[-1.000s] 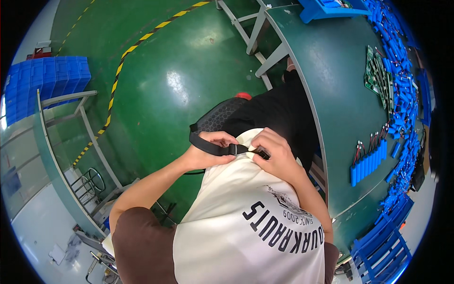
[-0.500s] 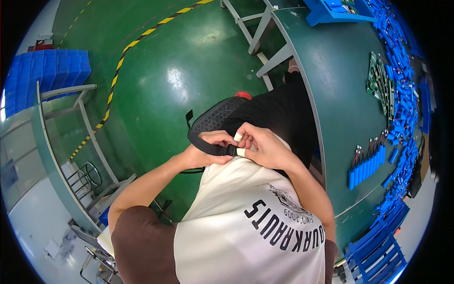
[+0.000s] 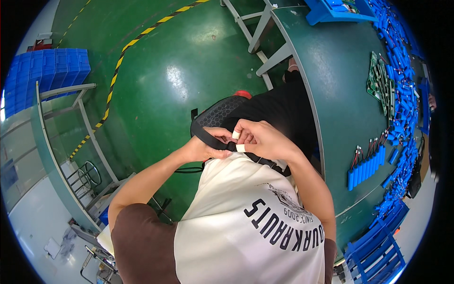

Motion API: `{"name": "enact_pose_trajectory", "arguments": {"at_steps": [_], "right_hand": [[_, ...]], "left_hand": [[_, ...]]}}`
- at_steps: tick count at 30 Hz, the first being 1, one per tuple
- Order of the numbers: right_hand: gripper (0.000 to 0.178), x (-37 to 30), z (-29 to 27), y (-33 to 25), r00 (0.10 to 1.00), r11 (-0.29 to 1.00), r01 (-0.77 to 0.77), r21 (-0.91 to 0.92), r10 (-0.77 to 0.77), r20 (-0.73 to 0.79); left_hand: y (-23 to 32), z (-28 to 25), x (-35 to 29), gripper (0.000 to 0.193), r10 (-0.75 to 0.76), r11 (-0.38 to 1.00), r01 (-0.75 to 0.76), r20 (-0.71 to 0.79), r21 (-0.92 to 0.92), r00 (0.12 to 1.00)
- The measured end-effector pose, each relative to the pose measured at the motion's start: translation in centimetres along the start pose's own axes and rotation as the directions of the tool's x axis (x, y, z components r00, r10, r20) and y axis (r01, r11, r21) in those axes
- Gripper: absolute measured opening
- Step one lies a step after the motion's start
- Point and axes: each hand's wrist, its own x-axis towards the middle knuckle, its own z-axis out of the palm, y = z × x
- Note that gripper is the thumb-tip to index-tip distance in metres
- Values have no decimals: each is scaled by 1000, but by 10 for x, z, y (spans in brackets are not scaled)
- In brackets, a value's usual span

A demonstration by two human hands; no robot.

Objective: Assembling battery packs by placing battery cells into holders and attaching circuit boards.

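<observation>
No packages, labels, signs, screens.

To my right a green worktop [image 3: 340, 99] carries green circuit boards [image 3: 380, 83] and rows of blue battery cells [image 3: 366, 165], while blue crates [image 3: 45, 75] sit stacked far left beyond the yellow-black floor stripe [image 3: 118, 78] on the green floor [image 3: 179, 71].

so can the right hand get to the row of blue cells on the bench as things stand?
Probably yes. The blue cells lie uncovered on the green bench, right of the right hand; nothing lies between, though its fingers are on the black strap.
</observation>
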Motion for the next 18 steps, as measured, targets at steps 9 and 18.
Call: {"name": "enact_pose_trajectory", "arguments": {"at_steps": [9,18], "right_hand": [[21,1,6,-6,977,895,190,-404,-211,-7],[25,-15,18,-22,937,573,304,-761,-325,130]], "left_hand": [[2,-4,4,32,-65,997,64,17,38,998],[15,-1,8,34,-130,991,129,23,20,991]]}}
